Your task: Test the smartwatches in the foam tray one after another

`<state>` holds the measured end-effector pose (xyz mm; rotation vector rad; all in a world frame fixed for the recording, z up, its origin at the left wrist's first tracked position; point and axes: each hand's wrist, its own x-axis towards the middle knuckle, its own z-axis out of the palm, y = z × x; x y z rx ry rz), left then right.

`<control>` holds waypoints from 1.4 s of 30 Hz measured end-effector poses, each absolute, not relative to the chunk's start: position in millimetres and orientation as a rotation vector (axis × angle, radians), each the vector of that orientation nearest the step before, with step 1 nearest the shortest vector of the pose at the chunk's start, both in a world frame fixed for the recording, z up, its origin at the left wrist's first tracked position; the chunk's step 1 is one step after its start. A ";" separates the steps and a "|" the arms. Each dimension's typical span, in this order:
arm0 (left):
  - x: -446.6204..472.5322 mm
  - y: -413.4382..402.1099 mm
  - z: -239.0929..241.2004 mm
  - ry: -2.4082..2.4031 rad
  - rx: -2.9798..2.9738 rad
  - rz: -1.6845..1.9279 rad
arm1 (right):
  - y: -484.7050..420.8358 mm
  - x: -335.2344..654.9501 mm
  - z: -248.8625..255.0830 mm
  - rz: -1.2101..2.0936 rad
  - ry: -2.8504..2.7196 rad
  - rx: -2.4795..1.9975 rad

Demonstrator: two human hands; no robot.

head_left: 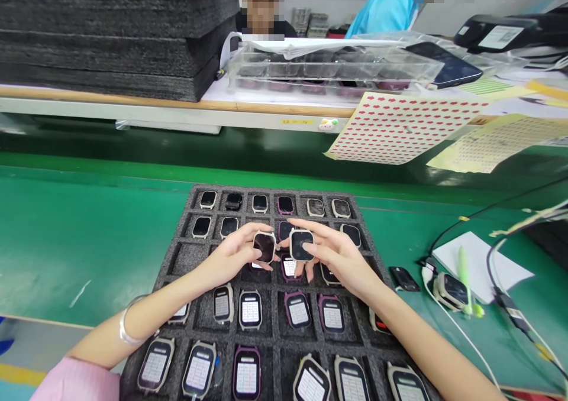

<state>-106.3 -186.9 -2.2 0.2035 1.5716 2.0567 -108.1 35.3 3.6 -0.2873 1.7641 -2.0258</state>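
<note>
My left hand (242, 246) grips a smartwatch body (264, 247) with a pale case and a dark screen, thumb on its face. Close beside it, my right hand (333, 251) pinches another pale-cased smartwatch body (301, 245), its thumb across the dark glass. Both are held above a black foam tray (184, 260) with square pockets. Strapless watches fill many pockets; the back rows have dark screens, such as a purple-cased watch (285, 205). Nearer rows show lit white screens, as on a silver watch (251, 310). My hands hide some middle pockets.
Right of the tray, a watch (450, 290), a green pen (464, 277), white paper (481, 262) and cables lie on the green bench (80, 235). A shelf above bears stacked black foam (110, 40), clear plastic trays (328, 70) and a phone (444, 64). Two people are beyond.
</note>
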 end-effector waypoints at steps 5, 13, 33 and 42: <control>-106.3 -187.4 -4.6 1.589 0.264 2.036 | 32.2 -105.7 6.5 -1.976 1.875 -0.263; -108.2 -189.5 -15.4 1.987 0.345 1.882 | 32.7 -104.7 7.5 -2.015 1.713 -0.343; -101.9 -192.8 -12.7 2.194 0.562 1.727 | 36.4 -106.5 2.7 -2.041 1.615 -0.427; -100.5 -195.1 -9.0 2.279 0.611 1.617 | 40.2 -107.0 4.4 -1.981 1.723 -0.377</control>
